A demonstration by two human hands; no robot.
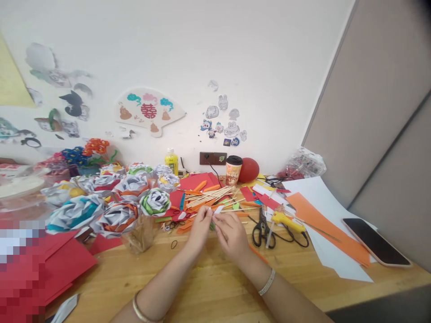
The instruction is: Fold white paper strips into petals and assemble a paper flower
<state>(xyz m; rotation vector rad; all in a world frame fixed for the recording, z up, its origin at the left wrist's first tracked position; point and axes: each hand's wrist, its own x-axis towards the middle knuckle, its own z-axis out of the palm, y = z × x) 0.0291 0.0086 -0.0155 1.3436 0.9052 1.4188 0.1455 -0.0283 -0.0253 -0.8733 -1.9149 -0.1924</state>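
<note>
My left hand (pixel 200 226) and my right hand (pixel 232 233) meet above the wooden table, fingertips pinched close together. Between them is a small folded piece of white paper (pixel 219 209), its tip poking up over the fingers. A bit of green shows below the fingertips, too small to name. Just behind the hands lies a loose heap of thin wooden sticks (pixel 210 196) on red and orange paper. To the right of my right hand are black-handled scissors (pixel 261 231) and a yellow glue gun (pixel 288 221).
Several folded paper flowers (pixel 116 215) crowd the left, beside a clear plastic cup (pixel 139 235). Red paper sheets (pixel 69 264) lie at front left. A lidded paper cup (pixel 233 172) and a red balloon (pixel 249 170) stand behind. White sheets (pixel 311 190) and a phone (pixel 375 242) are right.
</note>
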